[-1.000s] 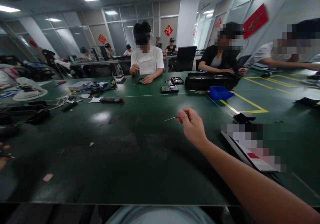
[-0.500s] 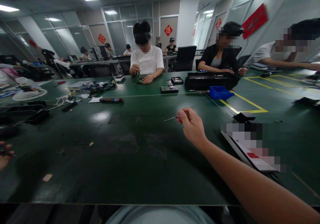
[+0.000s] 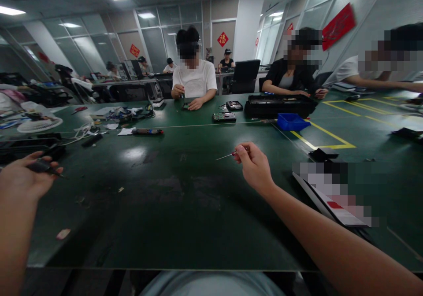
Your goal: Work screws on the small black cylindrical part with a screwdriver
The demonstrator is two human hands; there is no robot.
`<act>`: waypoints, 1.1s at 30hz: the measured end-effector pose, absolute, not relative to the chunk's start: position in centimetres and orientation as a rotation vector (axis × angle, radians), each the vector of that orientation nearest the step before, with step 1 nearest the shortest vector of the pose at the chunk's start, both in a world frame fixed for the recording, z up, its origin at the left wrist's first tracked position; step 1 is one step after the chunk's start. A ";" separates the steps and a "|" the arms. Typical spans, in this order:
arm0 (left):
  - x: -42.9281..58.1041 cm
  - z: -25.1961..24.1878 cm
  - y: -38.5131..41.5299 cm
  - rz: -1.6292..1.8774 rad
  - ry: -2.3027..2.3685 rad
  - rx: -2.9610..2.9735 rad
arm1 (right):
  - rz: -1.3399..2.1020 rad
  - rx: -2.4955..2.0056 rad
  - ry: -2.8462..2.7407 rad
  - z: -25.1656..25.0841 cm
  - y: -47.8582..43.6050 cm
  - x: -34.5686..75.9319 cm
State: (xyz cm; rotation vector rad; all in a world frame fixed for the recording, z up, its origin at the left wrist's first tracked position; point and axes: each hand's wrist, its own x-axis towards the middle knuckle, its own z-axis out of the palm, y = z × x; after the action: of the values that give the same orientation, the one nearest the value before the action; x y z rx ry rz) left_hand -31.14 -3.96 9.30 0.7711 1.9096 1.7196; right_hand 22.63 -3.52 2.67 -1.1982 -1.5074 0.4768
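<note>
Over the middle of the green table my right hand (image 3: 254, 166) is closed around a small screwdriver (image 3: 224, 156). Its thin metal shaft points left, and a bit of reddish handle shows at the fingers. At the left edge my left hand (image 3: 24, 177), palm partly up, grips a dark tool with a thick handle and a narrow tip (image 3: 42, 166). That tip points right and slightly down; the hand hides part of the handle, and the exact kind of tool is unclear. Both hands are raised above the tabletop and far apart.
Ahead lie a pen-shaped tool (image 3: 147, 131), hard drives (image 3: 224, 117), a blue tray (image 3: 292, 122) and a long black casing (image 3: 280, 106). A white, partly blurred-out object (image 3: 317, 194) is right of my forearm. Cables (image 3: 128, 113) clutter the left. Co-workers (image 3: 194, 78) sit across the table.
My left hand has come further into view from the left edge, moving up and right with the dark tool in it. My right hand and the screwdriver have stayed nearly still.
</note>
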 end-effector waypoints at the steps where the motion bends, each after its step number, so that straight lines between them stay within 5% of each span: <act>1: -30.1 9.4 -3.6 1.766 1.829 0.742 | 0.475 -1.196 -1.510 2.7 -3.5 22.6; 18: -8.6 9.3 1.6 1.373 1.054 0.910 | 0.462 -1.203 -1.522 2.9 -3.6 22.7; 33: 2.2 2.3 -2.6 0.733 1.330 2.080 | 0.504 -1.342 -1.581 2.4 -3.3 22.7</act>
State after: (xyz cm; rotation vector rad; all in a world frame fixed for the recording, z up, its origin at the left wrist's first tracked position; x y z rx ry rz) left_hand 2.19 -2.56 2.27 2.0805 1.3304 0.7328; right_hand 22.71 -3.27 2.42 -1.3416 -1.5810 0.5039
